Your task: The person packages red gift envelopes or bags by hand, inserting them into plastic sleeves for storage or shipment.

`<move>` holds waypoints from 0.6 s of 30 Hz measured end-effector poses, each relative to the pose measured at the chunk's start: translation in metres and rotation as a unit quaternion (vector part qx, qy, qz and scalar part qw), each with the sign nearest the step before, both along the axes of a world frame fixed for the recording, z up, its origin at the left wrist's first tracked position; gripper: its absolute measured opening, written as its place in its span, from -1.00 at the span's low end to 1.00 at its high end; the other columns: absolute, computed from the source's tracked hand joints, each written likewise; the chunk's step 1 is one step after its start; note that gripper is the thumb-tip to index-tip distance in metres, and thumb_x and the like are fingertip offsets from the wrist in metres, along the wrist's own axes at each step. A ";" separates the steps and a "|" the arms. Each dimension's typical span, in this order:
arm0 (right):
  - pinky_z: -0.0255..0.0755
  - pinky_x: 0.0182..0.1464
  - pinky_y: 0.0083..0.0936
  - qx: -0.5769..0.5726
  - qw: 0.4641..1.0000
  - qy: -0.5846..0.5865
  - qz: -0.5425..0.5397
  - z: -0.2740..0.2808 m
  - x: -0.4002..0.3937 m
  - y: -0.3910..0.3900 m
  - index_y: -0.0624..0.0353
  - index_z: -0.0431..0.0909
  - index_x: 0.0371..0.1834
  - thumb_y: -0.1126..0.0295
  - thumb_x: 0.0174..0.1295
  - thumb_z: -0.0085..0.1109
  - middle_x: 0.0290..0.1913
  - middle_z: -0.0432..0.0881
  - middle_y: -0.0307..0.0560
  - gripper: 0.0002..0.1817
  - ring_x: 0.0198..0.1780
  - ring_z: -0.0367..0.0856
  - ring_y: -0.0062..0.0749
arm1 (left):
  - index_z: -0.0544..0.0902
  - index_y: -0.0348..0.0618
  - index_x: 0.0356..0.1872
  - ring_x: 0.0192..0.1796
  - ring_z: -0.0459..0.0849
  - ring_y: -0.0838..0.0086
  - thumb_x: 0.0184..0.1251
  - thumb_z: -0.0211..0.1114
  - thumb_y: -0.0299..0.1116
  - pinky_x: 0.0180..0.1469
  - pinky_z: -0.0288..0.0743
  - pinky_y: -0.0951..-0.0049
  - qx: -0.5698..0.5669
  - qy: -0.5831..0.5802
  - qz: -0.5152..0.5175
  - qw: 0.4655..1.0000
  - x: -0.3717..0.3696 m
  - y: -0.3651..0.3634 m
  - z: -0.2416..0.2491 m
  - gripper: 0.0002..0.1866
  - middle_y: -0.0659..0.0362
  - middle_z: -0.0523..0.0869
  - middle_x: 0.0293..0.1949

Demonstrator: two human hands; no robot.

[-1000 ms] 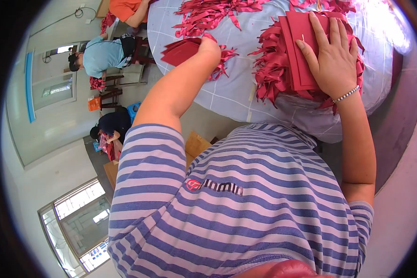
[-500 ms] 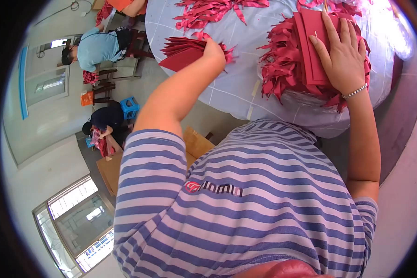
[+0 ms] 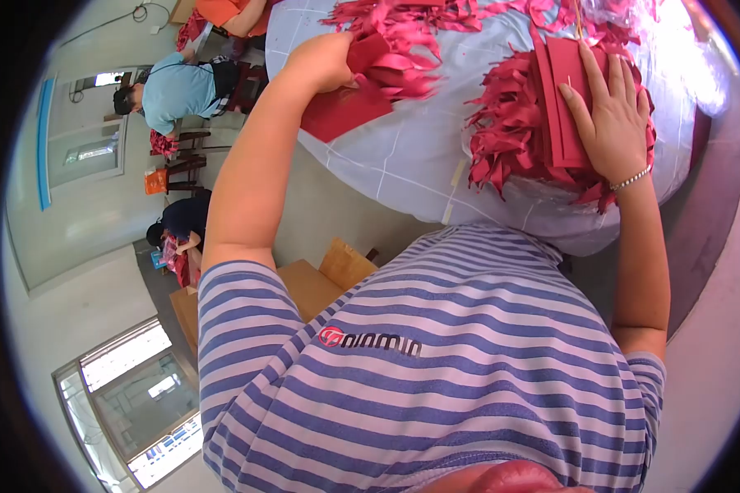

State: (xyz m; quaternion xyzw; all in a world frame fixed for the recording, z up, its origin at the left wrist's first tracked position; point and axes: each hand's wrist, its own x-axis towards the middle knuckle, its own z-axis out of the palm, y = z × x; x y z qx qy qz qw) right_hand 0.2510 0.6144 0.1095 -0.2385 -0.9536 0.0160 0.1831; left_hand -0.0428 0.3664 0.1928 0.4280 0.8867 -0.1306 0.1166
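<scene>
1. Left hand (image 3: 325,64): raised above the left part of the worktop (image 3: 370,156); the fingers are closed on a bunch of red cards (image 3: 345,111), which hang at a tilt near the left edge. Loose ribbon ends of this bunch are blurred and point to the right.

2. Right hand (image 3: 615,127): palm down on the card stack (image 3: 561,103), the fingers extended and slightly spread, gripping nothing. A beaded bracelet (image 3: 631,179) encircles the wrist.

3. Card stack: located at the right part of the worktop, toward the near edge. Red ribbons (image 3: 501,123) project in a dense fringe from its left side; clear plastic (image 3: 543,197) shows beneath its near side.

4. Worktop: rounded in outline and covered with a pale cloth with a grid of white lines. Further red ribbon bundles (image 3: 403,29) lie toward the far edge, well apart from the card stack.

5. Surroundings: cardboard (image 3: 304,287) is visible below the near left edge of the worktop. Beyond the left edge are a person in light blue (image 3: 177,89), a person in dark clothing (image 3: 187,218) and a person in orange (image 3: 226,15).
</scene>
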 end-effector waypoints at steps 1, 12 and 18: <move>-0.10 0.43 0.16 0.003 1.000 -0.001 -0.001 0.000 0.000 0.000 -0.22 0.10 0.53 -0.25 0.34 -0.16 0.47 0.16 0.26 -0.26 0.52 0.04 0.06 | 0.58 -0.21 0.03 0.00 0.65 0.00 -0.14 0.52 -0.28 0.01 0.54 0.13 0.009 0.004 0.002 1.000 0.002 -0.004 0.001 -0.40 -0.08 0.70 -0.08; -0.10 0.43 0.16 -0.006 1.000 -0.017 0.014 0.003 0.001 0.002 -0.26 0.04 0.55 -0.27 0.35 -0.20 0.47 0.14 0.28 -0.25 0.53 0.02 0.12 | 0.48 -0.23 0.02 0.01 0.66 0.08 -0.19 0.60 -0.16 0.04 0.56 0.14 0.158 0.003 0.080 0.984 0.075 -0.008 -0.111 -0.29 -0.03 0.67 -0.09; -0.11 0.42 0.18 -0.006 1.000 -0.003 0.021 -0.001 0.001 0.003 -0.26 0.05 0.55 -0.28 0.35 -0.21 0.48 0.13 0.28 -0.25 0.52 0.02 0.14 | 0.36 -0.22 0.25 0.06 0.62 0.09 -0.24 0.63 -0.06 0.10 0.52 0.18 0.164 0.001 0.074 0.984 0.073 -0.015 -0.120 -0.04 -0.02 0.59 0.05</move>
